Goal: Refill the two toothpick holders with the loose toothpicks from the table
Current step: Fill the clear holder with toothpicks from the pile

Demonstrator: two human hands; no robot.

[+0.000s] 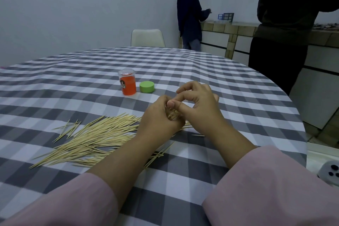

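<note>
From the head view, the left hand [161,115] clutches a bundle of toothpicks [173,114]; the right hand [198,102] pinches at its top. Loose toothpicks [95,137] sprawl at nine o'clock, too many to count. A loosened squeeze could scatter the bundle. One orange holder [127,84] and one green lid [147,87] stand at twelve o'clock.

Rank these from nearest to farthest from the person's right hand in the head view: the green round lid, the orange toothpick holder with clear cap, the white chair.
1. Green round lid: on the checked tablecloth, just beyond and left of the right hand.
2. Orange toothpick holder with clear cap: upright, left of the lid.
3. White chair: behind the table's far edge.
</note>
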